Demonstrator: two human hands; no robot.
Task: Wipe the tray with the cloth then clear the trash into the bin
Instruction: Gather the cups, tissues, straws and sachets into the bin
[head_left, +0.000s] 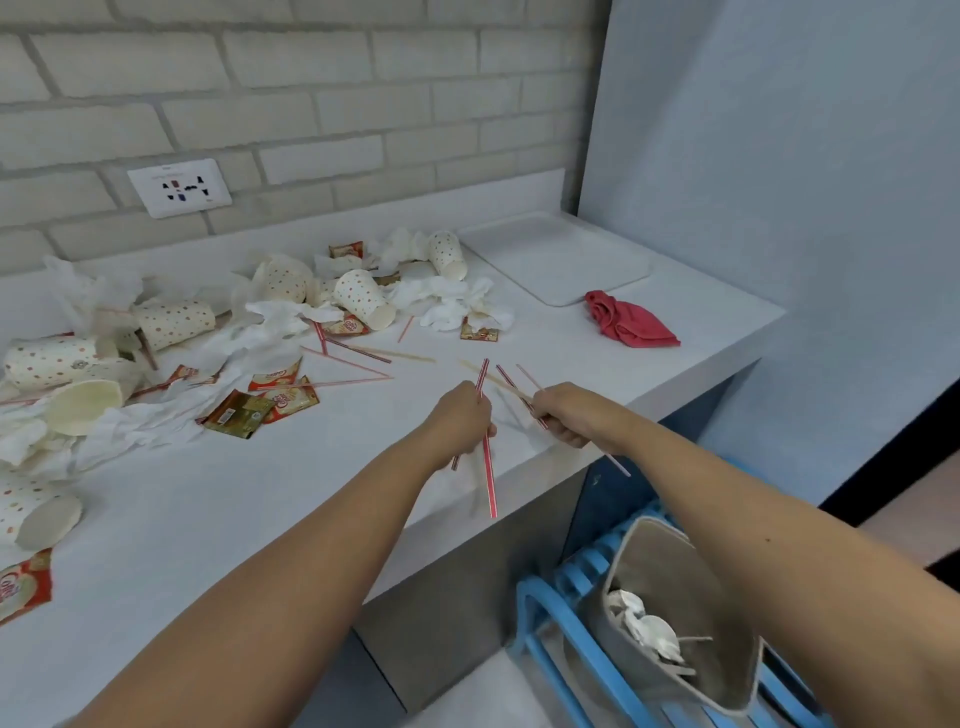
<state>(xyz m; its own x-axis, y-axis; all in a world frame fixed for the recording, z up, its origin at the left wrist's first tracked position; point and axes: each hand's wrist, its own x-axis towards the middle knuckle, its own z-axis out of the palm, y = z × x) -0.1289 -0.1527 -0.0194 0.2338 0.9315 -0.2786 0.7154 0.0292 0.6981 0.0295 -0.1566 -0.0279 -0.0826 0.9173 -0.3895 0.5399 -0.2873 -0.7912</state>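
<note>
My left hand grips a bunch of red-striped straws above the counter's front edge. My right hand grips more straws and wooden stirrers, just to its right. A white tray lies at the counter's back right. The crumpled red cloth sits in front of it. Spotted paper cups, tissues, sachets and loose straws litter the counter's left and middle. The bin, a grey bag in a blue frame, stands on the floor below right with tissues and stirrers inside.
A white brick wall with a socket plate backs the counter. A pale blue wall closes the right side. The counter's front edge runs diagonally just beneath my hands.
</note>
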